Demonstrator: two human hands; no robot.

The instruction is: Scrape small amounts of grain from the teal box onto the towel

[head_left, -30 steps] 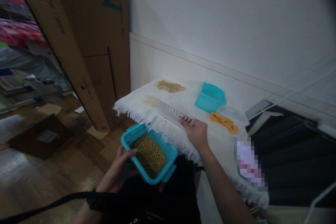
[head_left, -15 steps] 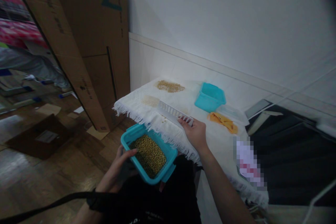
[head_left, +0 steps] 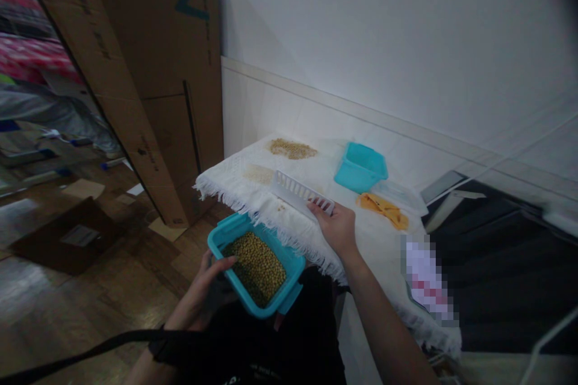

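A blue plastic container [head_left: 295,261] with soybeans [head_left: 258,261] in it is held just below the table's front edge by my left hand [head_left: 208,280]; the thumb lies over its rim and the other fingers are mostly hidden. My right hand [head_left: 336,227] grips one end of a white slotted plastic strip [head_left: 298,195], which rests slanted on the white fringed cloth [head_left: 311,237]. A few loose beans [head_left: 280,207] lie beside the strip's near side. Farther back on the cloth is a spread of beans [head_left: 292,149], and a paler patch of small grains [head_left: 258,174] lies nearer.
A second blue container [head_left: 361,168] stands at the back right of the cloth, with a clear lid [head_left: 406,197] and a crumpled orange cloth [head_left: 385,210] by it. Tall cardboard boxes [head_left: 176,132] stand left of the table. The wall [head_left: 383,42] is behind.
My right hand and the white strip have shifted very slightly to the right. The container in my left hand stays in place.
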